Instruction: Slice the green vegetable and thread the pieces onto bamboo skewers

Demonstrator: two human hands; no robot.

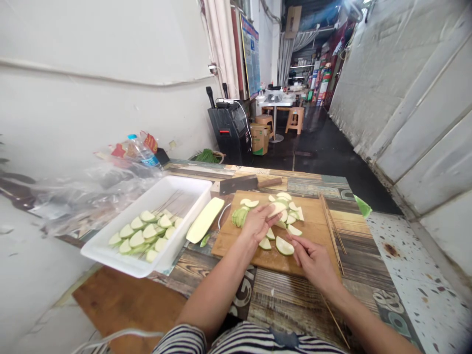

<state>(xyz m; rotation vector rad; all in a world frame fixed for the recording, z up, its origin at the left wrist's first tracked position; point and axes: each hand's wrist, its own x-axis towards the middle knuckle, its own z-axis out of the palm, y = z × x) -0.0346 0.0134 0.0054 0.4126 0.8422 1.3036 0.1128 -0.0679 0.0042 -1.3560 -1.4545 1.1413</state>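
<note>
Over the wooden cutting board (224, 241), my left hand (258, 223) pinches a pale zucchini slice (276, 209) between thumb and fingers. My right hand (313, 258) grips a thin bamboo skewer (335, 319), its tip pointing toward the held slice; whether it has pierced the slice I cannot tell. Half-round zucchini slices (285, 246) lie scattered around both hands, and an overlapping row of cut slices (239, 216) sits at the board's left. Several loose skewers (332, 231) rest along the right side of the board.
Left of the board is a white tray (199, 189) holding skewered slices (137, 239). Between them lies a halved zucchini (205, 220). A cleaver (239, 184) rests behind the board. Plastic bags (92, 196) and a bottle (145, 152) crowd the far left; a black speaker (230, 128) stands beyond.
</note>
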